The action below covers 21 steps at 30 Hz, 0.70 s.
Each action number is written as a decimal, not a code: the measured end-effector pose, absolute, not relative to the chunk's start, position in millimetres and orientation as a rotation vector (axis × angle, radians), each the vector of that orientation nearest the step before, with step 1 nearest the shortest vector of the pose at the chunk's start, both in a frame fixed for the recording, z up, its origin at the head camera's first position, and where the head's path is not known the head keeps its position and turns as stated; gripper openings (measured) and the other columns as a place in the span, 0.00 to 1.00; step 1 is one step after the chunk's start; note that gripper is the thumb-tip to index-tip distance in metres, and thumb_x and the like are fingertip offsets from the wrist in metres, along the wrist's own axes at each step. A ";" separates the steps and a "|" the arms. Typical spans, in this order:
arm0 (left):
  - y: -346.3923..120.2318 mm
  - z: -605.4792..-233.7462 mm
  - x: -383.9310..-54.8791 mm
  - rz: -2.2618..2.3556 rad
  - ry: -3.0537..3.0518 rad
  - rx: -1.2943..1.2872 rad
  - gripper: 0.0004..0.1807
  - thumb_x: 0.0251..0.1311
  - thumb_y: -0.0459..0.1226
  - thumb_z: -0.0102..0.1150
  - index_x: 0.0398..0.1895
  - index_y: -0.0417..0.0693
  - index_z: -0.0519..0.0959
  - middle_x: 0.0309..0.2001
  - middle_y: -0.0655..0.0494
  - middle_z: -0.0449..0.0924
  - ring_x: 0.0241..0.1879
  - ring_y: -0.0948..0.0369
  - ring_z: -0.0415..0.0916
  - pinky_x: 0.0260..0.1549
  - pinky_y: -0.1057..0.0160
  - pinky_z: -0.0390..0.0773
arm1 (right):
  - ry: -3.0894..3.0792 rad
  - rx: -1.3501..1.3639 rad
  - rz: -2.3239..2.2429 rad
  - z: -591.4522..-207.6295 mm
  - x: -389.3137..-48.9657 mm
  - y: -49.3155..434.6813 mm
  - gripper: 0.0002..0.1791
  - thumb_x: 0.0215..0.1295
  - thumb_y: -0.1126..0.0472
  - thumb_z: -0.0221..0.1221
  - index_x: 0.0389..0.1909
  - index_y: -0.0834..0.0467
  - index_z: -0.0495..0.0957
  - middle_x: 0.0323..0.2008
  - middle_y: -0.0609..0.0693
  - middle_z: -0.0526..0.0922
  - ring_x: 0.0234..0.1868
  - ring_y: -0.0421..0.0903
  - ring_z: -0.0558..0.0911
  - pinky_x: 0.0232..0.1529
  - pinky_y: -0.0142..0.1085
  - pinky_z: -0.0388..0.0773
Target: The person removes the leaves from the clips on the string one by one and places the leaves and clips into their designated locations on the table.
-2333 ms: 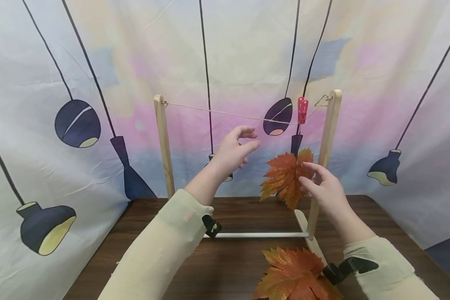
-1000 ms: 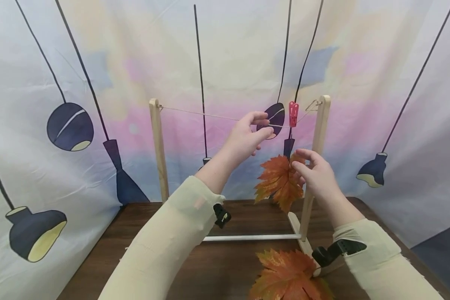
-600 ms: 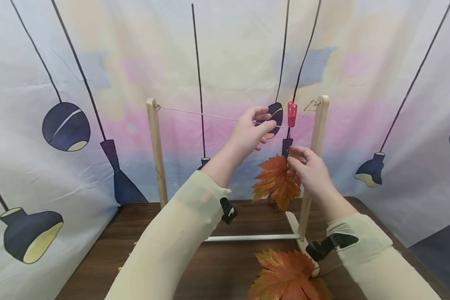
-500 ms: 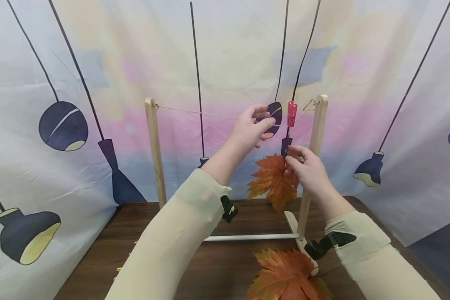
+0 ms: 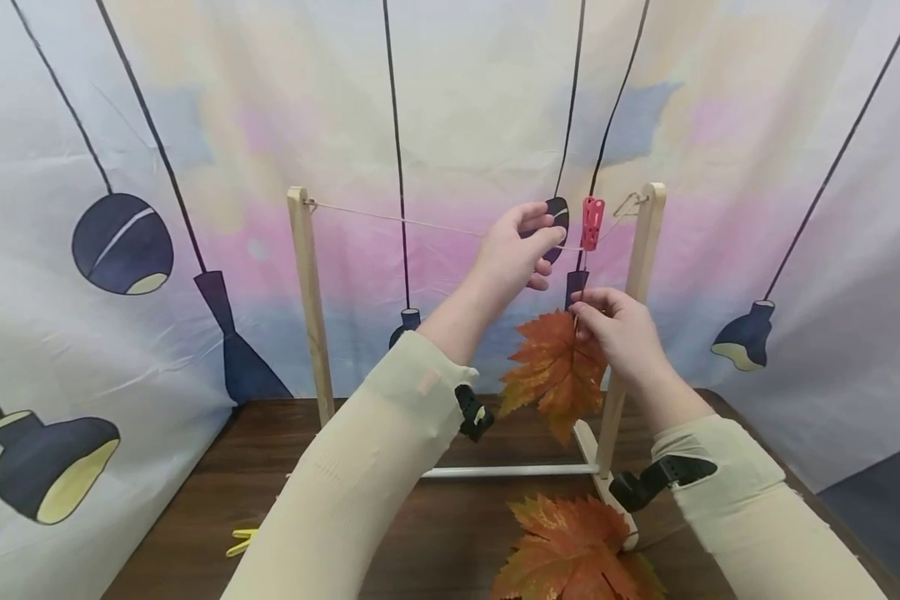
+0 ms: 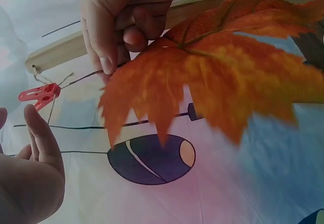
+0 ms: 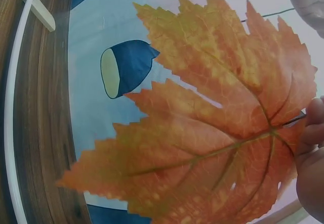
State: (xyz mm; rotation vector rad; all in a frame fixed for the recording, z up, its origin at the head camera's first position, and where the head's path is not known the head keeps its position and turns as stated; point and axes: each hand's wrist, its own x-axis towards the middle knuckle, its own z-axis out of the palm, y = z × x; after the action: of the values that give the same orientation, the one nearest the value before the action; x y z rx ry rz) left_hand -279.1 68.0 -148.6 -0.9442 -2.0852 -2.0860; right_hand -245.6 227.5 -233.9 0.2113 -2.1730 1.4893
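Observation:
An orange-red maple leaf (image 5: 551, 375) hangs below the right end of a string (image 5: 397, 219). My right hand (image 5: 630, 337) pinches its thin stem between thumb and fingers, just above the blade. In the left wrist view the stem runs from those fingers up to a red clothespin (image 6: 44, 93) that sits on the string. My left hand (image 5: 506, 250) is at the string just left of the clothespin, thumb and fingers apart. The right wrist view shows the leaf blade (image 7: 212, 143) close up, with part of the right hand (image 7: 313, 168) at its stem end.
Wooden posts (image 5: 311, 308) hold the string, joined low down by a white rod (image 5: 510, 471). A second maple leaf (image 5: 570, 550) lies on the brown table (image 5: 435, 533). A yellow clothespin (image 5: 240, 542) lies beside the left sleeve. A lamp-printed cloth (image 5: 457, 108) hangs behind.
Both hands have moved upward, the left one also rightward toward the red clothespin. The right fingers have shifted from beside the leaf onto its stem. The yellow clothespin has come into view.

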 end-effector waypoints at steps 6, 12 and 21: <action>72.7 -148.7 -277.4 -2.152 -2.084 -0.911 0.27 0.64 0.37 0.55 0.66 0.45 0.63 0.57 0.57 0.71 0.24 0.58 0.70 0.24 0.62 0.80 | -2.176 0.229 1.517 -234.5 -245.1 226.2 0.16 0.67 0.61 0.55 0.50 0.68 0.74 0.29 0.43 0.77 0.25 0.37 0.75 0.28 0.28 0.75; 76.9 -149.9 -276.1 -2.254 -2.092 -0.888 0.29 0.65 0.36 0.54 0.68 0.46 0.60 0.60 0.56 0.70 0.22 0.59 0.68 0.20 0.65 0.78 | -2.173 0.234 1.509 -235.1 -243.3 225.6 0.16 0.66 0.61 0.56 0.49 0.68 0.74 0.29 0.43 0.77 0.25 0.37 0.75 0.28 0.28 0.75; 78.6 -143.7 -272.6 -2.269 -2.054 -0.856 0.24 0.65 0.35 0.54 0.64 0.47 0.66 0.52 0.59 0.74 0.16 0.62 0.63 0.17 0.67 0.76 | -2.211 0.219 1.494 -235.3 -244.2 223.6 0.16 0.67 0.60 0.55 0.50 0.67 0.74 0.34 0.47 0.78 0.26 0.38 0.75 0.29 0.29 0.75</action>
State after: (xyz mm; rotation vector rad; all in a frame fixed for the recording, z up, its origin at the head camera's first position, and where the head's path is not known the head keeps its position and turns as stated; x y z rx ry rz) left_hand -272.6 78.6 -143.7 -0.8563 -2.0536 -2.2691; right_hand -244.2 223.6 -235.3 0.2192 -2.2110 1.4937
